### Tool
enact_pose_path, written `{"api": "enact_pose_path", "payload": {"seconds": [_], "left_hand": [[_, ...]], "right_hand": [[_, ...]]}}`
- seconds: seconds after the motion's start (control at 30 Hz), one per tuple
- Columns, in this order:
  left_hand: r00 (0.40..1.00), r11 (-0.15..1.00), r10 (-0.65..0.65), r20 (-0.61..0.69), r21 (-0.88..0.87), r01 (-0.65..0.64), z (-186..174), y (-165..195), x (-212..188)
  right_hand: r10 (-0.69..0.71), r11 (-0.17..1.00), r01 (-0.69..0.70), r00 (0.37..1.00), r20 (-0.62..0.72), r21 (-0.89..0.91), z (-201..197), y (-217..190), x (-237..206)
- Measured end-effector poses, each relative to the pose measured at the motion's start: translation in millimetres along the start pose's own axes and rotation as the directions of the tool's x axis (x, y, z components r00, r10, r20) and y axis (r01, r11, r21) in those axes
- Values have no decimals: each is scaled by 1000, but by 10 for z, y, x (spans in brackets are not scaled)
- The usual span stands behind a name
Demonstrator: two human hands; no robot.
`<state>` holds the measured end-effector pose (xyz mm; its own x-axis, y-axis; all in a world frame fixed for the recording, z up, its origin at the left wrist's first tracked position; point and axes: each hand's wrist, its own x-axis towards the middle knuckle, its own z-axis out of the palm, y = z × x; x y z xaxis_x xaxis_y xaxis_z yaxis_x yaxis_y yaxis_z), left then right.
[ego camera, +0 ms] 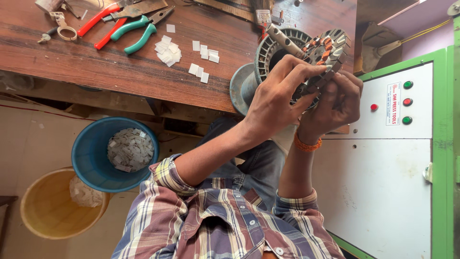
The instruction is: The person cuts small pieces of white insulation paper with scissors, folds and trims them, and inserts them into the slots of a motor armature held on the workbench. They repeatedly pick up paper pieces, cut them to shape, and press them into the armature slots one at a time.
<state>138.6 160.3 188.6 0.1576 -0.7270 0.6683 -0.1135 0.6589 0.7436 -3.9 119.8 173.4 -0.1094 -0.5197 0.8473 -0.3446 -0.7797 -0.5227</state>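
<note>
Both hands hold a round grey metal motor stator with copper windings (326,52) above the wooden surface's (96,67) near edge; left hand (275,98) grip clamped on its rim; right hand (338,103) grip closed beneath it.

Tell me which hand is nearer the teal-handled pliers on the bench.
Left. The left hand, gripping the wound stator, is right of and below the teal-handled pliers; the right hand holds the stator's far side, farther away.

white rectangular label (393,103) with red print, on cabinet (383,182) front
</note>
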Motion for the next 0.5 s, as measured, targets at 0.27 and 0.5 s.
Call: {"api": "enact_pose_path", "payload": {"seconds": [0.27,0.5], "left_hand": [[998,1000,-13,-63,9,13,133,-135,-167],[994,999,-5,-105,42,9,188,-140,-383]], "right_hand": [[12,965,-21,999,38,261,-103,48,-123],[104,923,-103,994,18,370,-243,62,-359]]}}
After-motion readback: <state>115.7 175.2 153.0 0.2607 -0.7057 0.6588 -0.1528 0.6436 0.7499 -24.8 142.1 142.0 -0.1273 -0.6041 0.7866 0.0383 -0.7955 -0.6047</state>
